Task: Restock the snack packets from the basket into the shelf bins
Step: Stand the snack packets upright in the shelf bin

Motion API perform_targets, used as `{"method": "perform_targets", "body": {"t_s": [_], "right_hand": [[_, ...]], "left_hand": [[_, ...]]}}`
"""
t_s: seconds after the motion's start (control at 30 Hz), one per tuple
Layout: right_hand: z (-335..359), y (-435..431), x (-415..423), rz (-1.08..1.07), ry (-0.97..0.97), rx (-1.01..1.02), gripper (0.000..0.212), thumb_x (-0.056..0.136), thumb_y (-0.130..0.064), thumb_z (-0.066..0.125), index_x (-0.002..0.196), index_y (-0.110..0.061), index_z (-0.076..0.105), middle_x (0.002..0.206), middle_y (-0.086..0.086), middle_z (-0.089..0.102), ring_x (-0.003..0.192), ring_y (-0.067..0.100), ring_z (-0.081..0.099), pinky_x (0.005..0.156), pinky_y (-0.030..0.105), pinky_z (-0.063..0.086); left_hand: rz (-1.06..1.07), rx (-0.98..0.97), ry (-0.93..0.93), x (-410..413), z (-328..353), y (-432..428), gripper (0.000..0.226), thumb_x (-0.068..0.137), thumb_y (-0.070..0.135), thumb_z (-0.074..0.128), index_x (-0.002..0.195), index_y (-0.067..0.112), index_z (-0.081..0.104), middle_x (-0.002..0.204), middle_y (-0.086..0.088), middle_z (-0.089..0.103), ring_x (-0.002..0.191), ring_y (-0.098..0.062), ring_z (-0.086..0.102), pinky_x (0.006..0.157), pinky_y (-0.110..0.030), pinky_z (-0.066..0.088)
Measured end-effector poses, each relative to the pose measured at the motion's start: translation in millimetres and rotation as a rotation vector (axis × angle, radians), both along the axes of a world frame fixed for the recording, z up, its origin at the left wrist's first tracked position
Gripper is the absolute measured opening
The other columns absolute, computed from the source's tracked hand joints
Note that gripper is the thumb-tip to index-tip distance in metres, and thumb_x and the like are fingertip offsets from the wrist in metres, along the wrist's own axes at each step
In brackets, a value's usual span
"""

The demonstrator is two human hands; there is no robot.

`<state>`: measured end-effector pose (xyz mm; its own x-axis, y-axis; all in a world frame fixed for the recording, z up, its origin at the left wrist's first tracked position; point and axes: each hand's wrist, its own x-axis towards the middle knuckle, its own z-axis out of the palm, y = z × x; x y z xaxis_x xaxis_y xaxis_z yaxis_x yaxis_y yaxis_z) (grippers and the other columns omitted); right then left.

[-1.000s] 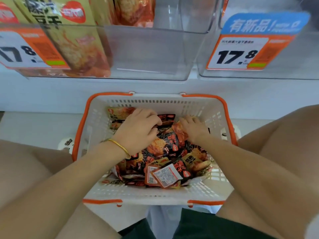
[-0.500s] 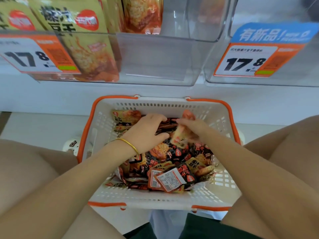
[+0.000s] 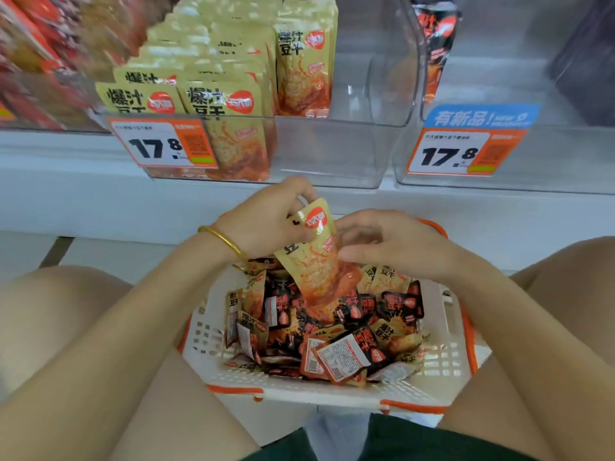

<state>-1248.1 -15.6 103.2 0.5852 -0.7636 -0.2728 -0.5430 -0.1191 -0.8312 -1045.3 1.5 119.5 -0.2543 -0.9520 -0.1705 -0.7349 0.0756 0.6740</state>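
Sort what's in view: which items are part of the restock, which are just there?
Job: left hand gripping yellow packet; right hand at its edge, grip unclear; basket of loose packets; yellow-packet bin; right bin with one black packet.
Just there: price tags; bracelet; blurred red packs far left.

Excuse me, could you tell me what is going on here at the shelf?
A person is restocking snacks. The left hand grips a yellow packet by its top and the right hand pinches its side, over a basket of small packets. It is not yet in the clear bin, where matching packets stand on the left.
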Motion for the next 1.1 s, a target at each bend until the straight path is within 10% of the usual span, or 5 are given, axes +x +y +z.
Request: {"method": "perform_targets", "body": {"t_s": [0.3,0.43,0.6,0.8,1.1], "right_hand": [[100,-23,10,-0.010,-0.340,0.177,0.017,0.069,-0.014,0.074,0.084,-0.009,0.068,0.068,0.001,0.066,0.049,0.006,0.052,0.042,0.016,0.035],[143,-59,30,-0.252,-0.381,-0.018,0.005,0.085,-0.009,0.062,0.081,-0.013,0.064,0.073,0.005,0.068,0.050,0.007,0.055,0.038,0.016,0.041],[134,-127,78,-0.407,-0.036,-0.251,0.023,0.083,0.000,0.062,0.105,0.002,0.064,0.104,0.021,0.068,0.073,0.023,0.063,0.058,0.034,0.058],[70,-190,106,-0.455,0.303,-0.353,0.032,0.081,-0.012,0.069,0.112,-0.005,0.064,0.115,0.014,0.064,0.108,0.030,0.061,0.090,0.035,0.051],[37,-217,120,-0.626,0.289,-0.346,0.026,0.084,-0.014,0.060,0.108,-0.008,0.061,0.108,0.014,0.067,0.098,0.034,0.065,0.082,0.041,0.055]], "left_hand": [[0.331,-0.442,0.564,18,72,4,0.006,0.087,0.021,0.064,0.091,0.018,0.060,0.074,0.006,0.065,0.063,-0.010,0.062,0.059,-0.025,0.052],[0.426,-0.891,0.090,36,64,-18,0.017,0.087,0.016,0.052,0.099,0.009,0.063,0.098,0.001,0.061,0.094,-0.012,0.055,0.087,-0.027,0.042],[0.268,-0.844,-0.420,37,37,-38,0.038,0.090,0.031,0.044,0.113,0.007,0.062,0.131,-0.015,0.055,0.124,-0.033,0.047,0.106,-0.054,0.031],[0.269,-0.871,-0.487,35,23,-42,0.043,0.095,0.033,0.034,0.123,0.009,0.057,0.134,-0.012,0.052,0.132,-0.030,0.040,0.112,-0.059,0.015],[0.272,-0.910,-0.482,36,20,-45,0.043,0.095,0.030,0.035,0.125,0.008,0.058,0.134,-0.013,0.052,0.133,-0.030,0.040,0.114,-0.058,0.012]]}}
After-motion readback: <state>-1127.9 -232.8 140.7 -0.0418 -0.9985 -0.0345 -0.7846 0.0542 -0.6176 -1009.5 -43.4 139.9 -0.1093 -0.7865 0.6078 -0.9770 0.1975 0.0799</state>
